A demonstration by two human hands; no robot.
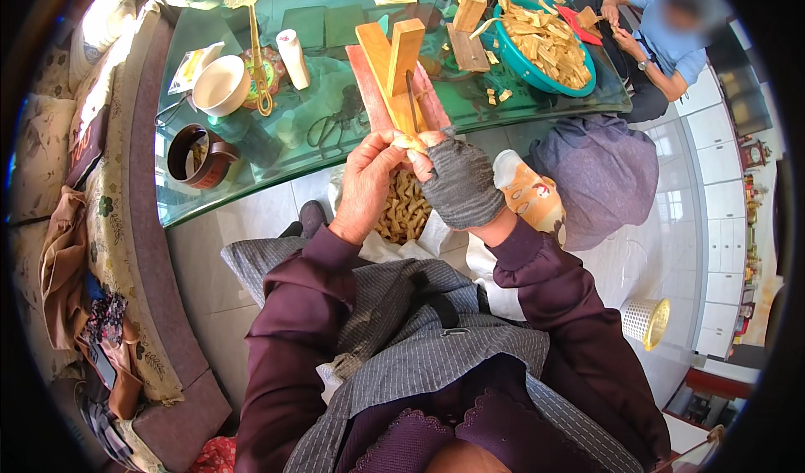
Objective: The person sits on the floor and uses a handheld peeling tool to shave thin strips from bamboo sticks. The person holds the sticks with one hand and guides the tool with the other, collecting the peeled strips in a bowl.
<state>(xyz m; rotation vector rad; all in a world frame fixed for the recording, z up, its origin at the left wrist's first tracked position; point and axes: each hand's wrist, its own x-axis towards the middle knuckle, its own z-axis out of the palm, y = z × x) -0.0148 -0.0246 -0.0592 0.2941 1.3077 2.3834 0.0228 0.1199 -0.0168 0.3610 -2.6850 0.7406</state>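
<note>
Evidently midway: a yellow piece (410,142) held at the near end of the wooden stand (401,66)

The work looks well under way and unfinished. Below the near end of the wooden stand, a white bag (433,233) holds a sizeable heap of curled pieces (404,208). To the stand's right, beyond a second wooden stand (467,45), a teal basin (537,80) is piled high with flat strips (547,44). My guess is that the curled heap is the worked share and the strips are what is left, but one moment cannot settle that. The piece in hand seems partly worked at most.

The hands are together, fingertips meeting on this piece: the left hand (366,171) pinches it from the stand's left side, the right hand (465,179), wrapped in grey cloth, from the right. Whether the piece touches the stand cannot be told.

Its long axis appears to run sideways, from hand to hand, roughly across the stand's length. The fingers hide much of it, so which end leads is unclear. The stand itself points away from the person, its far end leaning slightly left.
</note>
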